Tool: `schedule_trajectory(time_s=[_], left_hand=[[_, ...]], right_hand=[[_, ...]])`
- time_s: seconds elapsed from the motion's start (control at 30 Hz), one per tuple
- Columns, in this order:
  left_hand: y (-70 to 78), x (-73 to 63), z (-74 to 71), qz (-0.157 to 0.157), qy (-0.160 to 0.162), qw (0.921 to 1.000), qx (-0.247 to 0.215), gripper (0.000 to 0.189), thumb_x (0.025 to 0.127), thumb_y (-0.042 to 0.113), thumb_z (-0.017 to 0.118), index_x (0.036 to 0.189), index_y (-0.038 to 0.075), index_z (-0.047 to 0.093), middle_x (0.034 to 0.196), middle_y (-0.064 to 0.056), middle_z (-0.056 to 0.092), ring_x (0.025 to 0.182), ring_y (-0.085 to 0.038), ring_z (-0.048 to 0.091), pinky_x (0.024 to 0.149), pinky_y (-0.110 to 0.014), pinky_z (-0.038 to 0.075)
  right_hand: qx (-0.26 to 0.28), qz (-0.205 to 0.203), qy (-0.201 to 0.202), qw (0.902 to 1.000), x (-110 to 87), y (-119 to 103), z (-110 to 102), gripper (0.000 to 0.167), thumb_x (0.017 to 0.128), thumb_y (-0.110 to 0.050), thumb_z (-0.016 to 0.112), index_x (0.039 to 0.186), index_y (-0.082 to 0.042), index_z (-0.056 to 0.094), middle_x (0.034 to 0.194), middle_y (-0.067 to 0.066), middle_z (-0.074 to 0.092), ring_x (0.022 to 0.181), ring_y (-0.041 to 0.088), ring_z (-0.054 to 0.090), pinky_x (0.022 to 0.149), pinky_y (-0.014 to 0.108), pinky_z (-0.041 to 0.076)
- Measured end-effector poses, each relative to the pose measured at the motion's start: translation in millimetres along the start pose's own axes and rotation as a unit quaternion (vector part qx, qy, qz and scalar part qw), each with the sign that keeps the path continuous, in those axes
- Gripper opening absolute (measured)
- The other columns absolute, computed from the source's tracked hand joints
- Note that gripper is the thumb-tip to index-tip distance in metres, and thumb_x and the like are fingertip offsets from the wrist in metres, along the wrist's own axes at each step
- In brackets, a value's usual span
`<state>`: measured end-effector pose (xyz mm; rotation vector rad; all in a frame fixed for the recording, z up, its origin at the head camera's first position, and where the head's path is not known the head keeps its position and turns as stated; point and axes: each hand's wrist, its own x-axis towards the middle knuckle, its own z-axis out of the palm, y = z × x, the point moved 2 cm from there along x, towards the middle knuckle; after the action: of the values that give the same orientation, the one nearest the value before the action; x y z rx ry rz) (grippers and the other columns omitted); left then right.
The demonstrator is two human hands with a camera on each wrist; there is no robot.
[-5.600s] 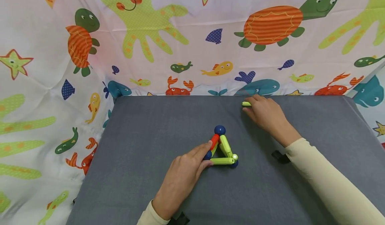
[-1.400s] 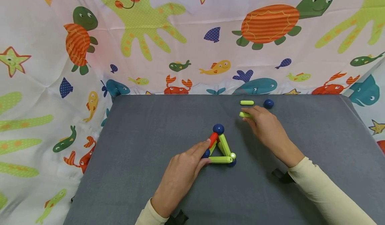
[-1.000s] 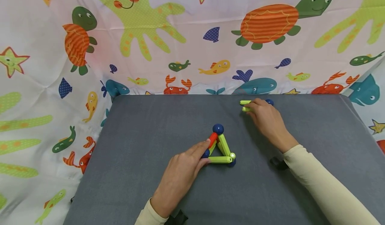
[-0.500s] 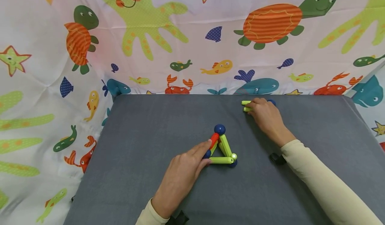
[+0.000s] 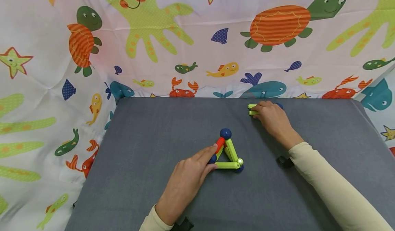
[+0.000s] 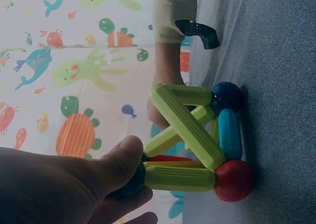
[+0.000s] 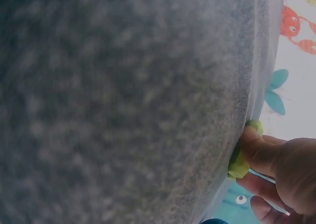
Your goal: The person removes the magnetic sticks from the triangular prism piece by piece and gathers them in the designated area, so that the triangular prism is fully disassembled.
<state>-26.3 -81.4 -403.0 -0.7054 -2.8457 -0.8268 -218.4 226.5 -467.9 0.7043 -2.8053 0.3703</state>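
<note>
Blue ball clamped between thumb and fingers, a person's left hand holds a lime-rod frame near the centre of a gray table. At the far edge, right of centre, the right hand pinches a lime rod beside a second rod.

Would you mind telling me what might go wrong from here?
The blue ball partly behind the right hand sits near the far edge of the table, so a nudge might roll it off. The left hand grips the stick-and-ball frame at one corner; a sudden twist could pull a joint loose. The right hand pinches the nearer green stick close beside a second green stick, which it may knock away.
</note>
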Motion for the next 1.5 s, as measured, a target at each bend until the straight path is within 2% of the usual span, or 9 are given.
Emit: schedule_trajectory(time_s=[0.37,0.5,0.63,0.77,0.93,1.0,1.1,1.23,1.5], left_hand=[[0.0,-0.9,-0.1,-0.003,-0.003,1.0,-0.004,0.06,0.098,0.033,0.074,0.154,0.017,0.057,0.143,-0.002,0.068,0.114,-0.016,0.073,0.088,-0.036,0.063],[-0.5,-1.0,-0.4,-0.003,-0.003,1.0,-0.007,0.06,0.098,0.033,0.074,0.154,0.017,0.058,0.143,-0.002,0.068,0.114,-0.016,0.073,0.088,-0.036,0.063],[-1.0,-1.2,-1.0,-0.007,-0.004,0.9999,-0.009,0.06,0.098,0.032,0.075,0.154,0.017,0.058,0.143,-0.002,0.068,0.115,-0.016,0.073,0.088,-0.036,0.063],[-1.1,-0.5,-1.5,-0.01,-0.005,0.9999,-0.009,0.061,0.097,0.032,0.076,0.154,0.017,0.057,0.143,-0.002,0.067,0.115,-0.016,0.073,0.089,-0.037,0.063],[-1.3,0.0,-1.6,-0.01,-0.006,0.9999,-0.003,0.062,0.098,0.031,0.076,0.155,0.018,0.056,0.144,-0.002,0.067,0.115,-0.017,0.073,0.089,-0.037,0.063],[-1.2,0.1,-1.5,-0.01,-0.008,0.9999,-0.001,0.062,0.098,0.032,0.075,0.156,0.019,0.055,0.145,-0.002,0.066,0.116,-0.017,0.073,0.09,-0.037,0.063],[-0.9,0.4,-1.2,-0.011,-0.008,0.9999,-0.001,0.062,0.099,0.032,0.074,0.156,0.02,0.055,0.146,-0.001,0.066,0.117,-0.017,0.072,0.091,-0.037,0.062],[-0.9,1.0,-0.2,-0.012,-0.01,0.9999,-0.003,0.062,0.099,0.034,0.073,0.157,0.02,0.054,0.146,-0.001,0.066,0.118,-0.018,0.072,0.091,-0.038,0.062],[-1.9,0.0,-0.1,-0.012,-0.009,0.9999,-0.007,0.061,0.099,0.033,0.073,0.156,0.019,0.055,0.146,-0.002,0.066,0.118,-0.018,0.072,0.091,-0.038,0.062]], right_hand=[[-0.015,-0.002,-0.011,0.9998,-2.7,-5,-7,0.029,0.089,-0.006,0.086,0.116,-0.002,0.079,0.108,0.015,0.074,0.099,0.038,0.068,0.08,0.055,0.054],[-0.007,-0.018,0.0,0.9998,-7.5,-18,-19,0.031,0.089,-0.005,0.085,0.119,-0.004,0.078,0.112,0.015,0.074,0.099,0.037,0.069,0.08,0.054,0.056],[0.039,-0.053,0.0,0.9978,-17.9,-43,-40,0.034,0.089,-0.002,0.084,0.122,-0.008,0.078,0.12,0.013,0.075,0.102,0.032,0.072,0.082,0.051,0.061],[0.1,-0.103,-0.032,0.9891,-35.5,-71,-59,0.031,0.094,-0.008,0.082,0.123,-0.014,0.078,0.119,0.003,0.075,0.107,0.022,0.072,0.086,0.046,0.062],[0.185,-0.151,-0.09,0.9669,-65.4,-99,-71,0.03,0.1,-0.028,0.078,0.129,-0.026,0.075,0.121,-0.017,0.07,0.109,0.007,0.068,0.091,0.037,0.061],[0.197,-0.169,-0.096,0.9609,-76.2,-107,-72,0.032,0.098,-0.032,0.079,0.13,-0.027,0.074,0.121,-0.019,0.069,0.107,0.005,0.068,0.09,0.035,0.061],[0.186,-0.187,-0.081,0.9612,-87.2,-114,-71,0.033,0.096,-0.034,0.081,0.128,-0.027,0.075,0.118,-0.019,0.069,0.103,0.004,0.068,0.088,0.033,0.061],[0.175,-0.177,-0.072,0.9659,-94.7,-115,-67,0.029,0.095,-0.028,0.083,0.123,-0.027,0.075,0.114,-0.019,0.07,0.098,0.003,0.068,0.084,0.031,0.062],[0.165,-0.113,-0.089,0.9756,-104.2,-110,-61,0.031,0.094,-0.022,0.084,0.123,-0.027,0.074,0.107,-0.022,0.069,0.091,-0.006,0.063,0.08,0.029,0.061]])
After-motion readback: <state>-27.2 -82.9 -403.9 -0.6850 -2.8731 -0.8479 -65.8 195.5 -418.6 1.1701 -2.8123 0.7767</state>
